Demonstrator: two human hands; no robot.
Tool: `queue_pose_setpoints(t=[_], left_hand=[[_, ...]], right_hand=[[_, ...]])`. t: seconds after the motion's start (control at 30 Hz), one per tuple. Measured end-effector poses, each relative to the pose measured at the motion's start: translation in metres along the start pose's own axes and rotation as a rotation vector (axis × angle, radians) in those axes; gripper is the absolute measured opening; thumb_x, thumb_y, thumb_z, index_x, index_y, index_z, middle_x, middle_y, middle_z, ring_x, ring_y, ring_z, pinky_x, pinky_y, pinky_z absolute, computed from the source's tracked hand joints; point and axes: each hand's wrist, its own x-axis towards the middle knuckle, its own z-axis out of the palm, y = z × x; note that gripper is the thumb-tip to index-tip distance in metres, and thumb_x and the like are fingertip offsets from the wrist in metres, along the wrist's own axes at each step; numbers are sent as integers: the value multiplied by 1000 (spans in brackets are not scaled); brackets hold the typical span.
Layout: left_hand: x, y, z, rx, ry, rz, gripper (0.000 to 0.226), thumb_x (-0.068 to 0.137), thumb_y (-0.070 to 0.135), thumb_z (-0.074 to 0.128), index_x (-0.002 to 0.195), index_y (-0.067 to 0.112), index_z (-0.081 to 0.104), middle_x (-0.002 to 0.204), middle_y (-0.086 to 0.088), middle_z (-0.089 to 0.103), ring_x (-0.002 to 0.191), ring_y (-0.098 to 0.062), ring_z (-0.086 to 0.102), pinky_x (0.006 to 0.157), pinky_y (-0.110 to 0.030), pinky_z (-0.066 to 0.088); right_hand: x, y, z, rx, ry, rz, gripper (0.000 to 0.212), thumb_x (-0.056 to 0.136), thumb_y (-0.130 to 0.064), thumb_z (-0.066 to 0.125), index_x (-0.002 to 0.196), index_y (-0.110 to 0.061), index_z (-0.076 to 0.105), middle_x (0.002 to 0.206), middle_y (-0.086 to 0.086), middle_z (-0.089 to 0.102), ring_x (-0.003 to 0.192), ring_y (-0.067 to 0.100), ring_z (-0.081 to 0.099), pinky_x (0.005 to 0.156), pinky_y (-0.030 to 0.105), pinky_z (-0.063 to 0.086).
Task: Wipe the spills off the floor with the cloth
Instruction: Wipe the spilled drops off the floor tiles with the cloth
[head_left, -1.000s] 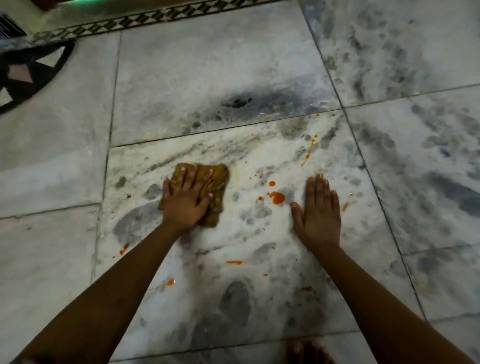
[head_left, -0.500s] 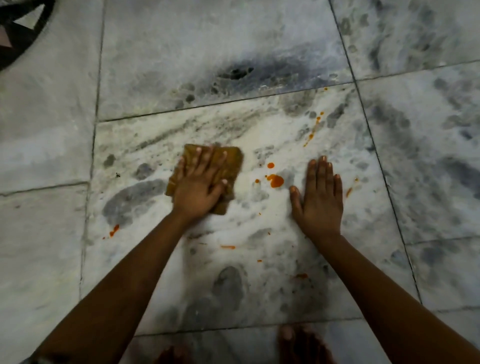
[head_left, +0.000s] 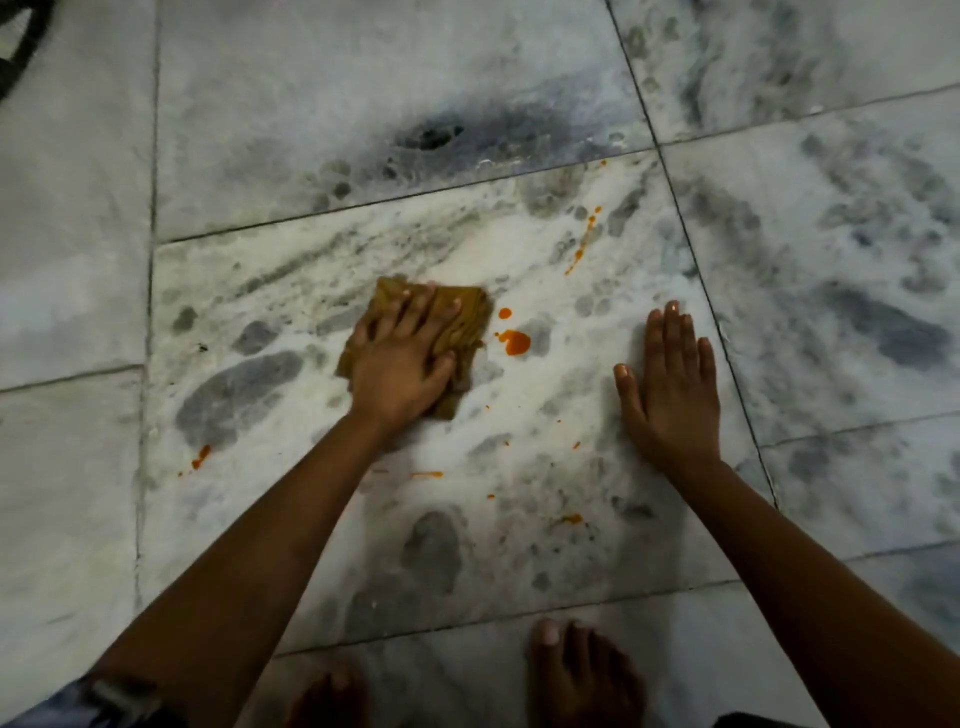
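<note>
The left hand (head_left: 400, 371) is pressing the folded brown cloth (head_left: 457, 325) flat on the marble floor (head_left: 311, 171), fingers spread. An orange spill (head_left: 515, 342) is lying at its 3 o'clock. The right hand (head_left: 670, 395) is resting open, palm down.

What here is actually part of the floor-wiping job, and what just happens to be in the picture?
Part of the job:
- brown cloth, pressed flat under the left hand
- biggest orange spill, just right of the cloth
- smaller orange splashes
- marble floor

Just there:
- right hand, flat on the floor, bracing
- bare feet
- dark inlay, far left corner
</note>
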Motion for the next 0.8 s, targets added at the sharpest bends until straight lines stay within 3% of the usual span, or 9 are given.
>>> queue_pose_setpoints(t=[0.1, 0.2, 0.3, 0.43, 0.57, 0.8], left_hand=[[25, -8, -5, 57, 24, -52, 70, 76, 51, 24, 138, 24, 43, 149, -7, 37, 134, -32, 31, 102, -47, 18], [80, 19, -4, -35, 31, -132, 70, 79, 43, 25, 146, 23, 29, 156, -1, 21, 145, -23, 11, 114, -50, 2], [105, 53, 0, -115, 1, -181, 71, 79, 41, 21, 149, 25, 20, 157, 4, 17, 146, -18, 9, 115, -47, -6], [40, 89, 20, -90, -14, 4, 72, 81, 48, 21, 149, 25, 17, 158, 2, 15, 146, -20, 10, 114, -43, -8], [8, 76, 30, 19, 3, 93, 70, 86, 55, 28, 148, 24, 23, 156, -2, 21, 144, -24, 16, 114, -49, -2], [130, 58, 5, 43, 53, -187, 63, 94, 45, 29, 150, 24, 12, 159, -2, 11, 146, -23, 7, 115, -53, -4]], right_hand=[[-5, 11, 3, -31, -18, 7, 71, 92, -50, 17, 150, -8, 13, 158, 11, 9, 145, 23, 7, 117, 37, 2], [-5, 14, 3, -40, -30, 11, 71, 92, -50, 18, 150, -10, 13, 158, 10, 10, 145, 21, 8, 117, 36, 2], [-4, 12, 2, -33, -19, 8, 70, 92, -48, 20, 150, -10, 16, 157, 10, 13, 145, 21, 11, 117, 35, 3], [-4, 10, 0, -36, -33, 22, 70, 91, -47, 23, 149, -9, 19, 157, 11, 16, 144, 23, 15, 117, 37, 5], [-3, 10, 0, -29, -24, 32, 70, 90, -46, 24, 149, -9, 19, 156, 12, 17, 144, 23, 16, 117, 37, 6], [-3, 12, 2, -24, -13, 23, 69, 91, -46, 24, 149, -10, 17, 157, 12, 15, 145, 21, 13, 117, 35, 3]])
